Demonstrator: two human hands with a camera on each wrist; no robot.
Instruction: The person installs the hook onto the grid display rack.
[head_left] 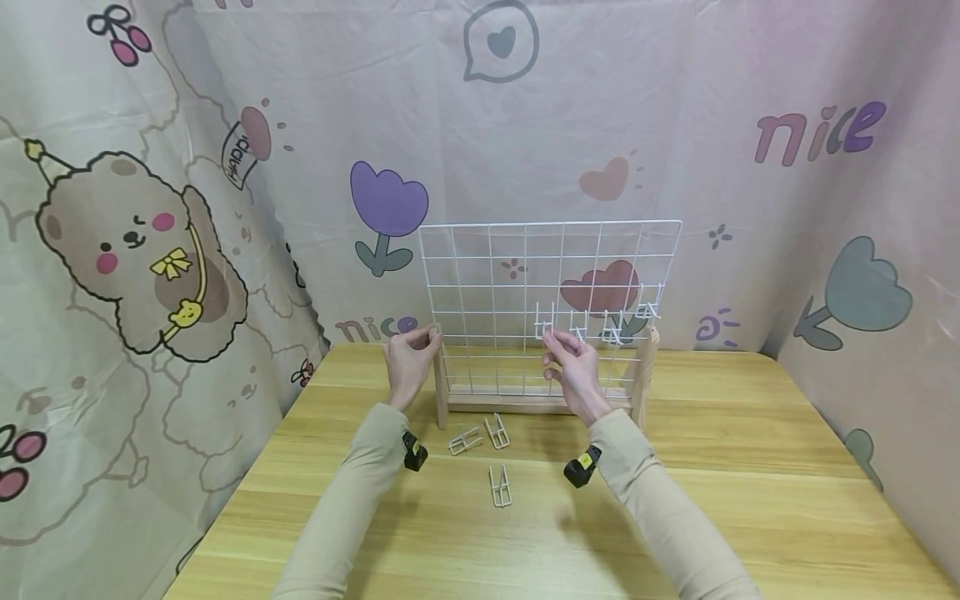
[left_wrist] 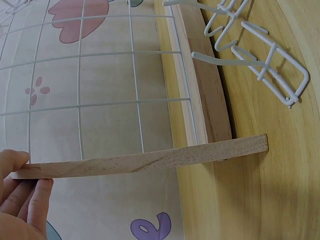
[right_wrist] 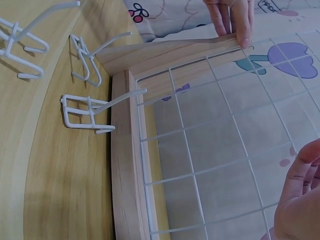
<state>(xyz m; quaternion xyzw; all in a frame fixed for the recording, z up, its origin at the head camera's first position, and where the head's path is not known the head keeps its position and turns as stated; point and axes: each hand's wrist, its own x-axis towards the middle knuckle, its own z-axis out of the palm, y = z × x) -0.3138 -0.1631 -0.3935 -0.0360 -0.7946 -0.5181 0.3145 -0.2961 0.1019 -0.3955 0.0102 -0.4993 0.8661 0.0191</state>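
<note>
A white wire grid (head_left: pixel 525 287) stands upright in a wooden stand (head_left: pixel 517 403) on the table. My left hand (head_left: pixel 408 362) pinches the upper end of the stand's left post (left_wrist: pixel 125 161) between thumb and fingers. At the grid's middle, my right hand (head_left: pixel 576 371) has thumb and forefinger at the lower end of a white wire hook (head_left: pixel 544 321), seemingly pinching it; the right wrist view leaves those fingertips out of frame. Further right on the grid hang three more hooks, among them one (head_left: pixel 612 334) low down and one (head_left: pixel 648 309) near the right edge.
Three loose hooks lie on the wooden table (head_left: pixel 712 467) in front of the stand: one (head_left: pixel 465 441) left, one (head_left: pixel 497 432) beside it, another (head_left: pixel 500 487) nearer me. A printed curtain (head_left: pixel 480 150) hangs behind and along the sides.
</note>
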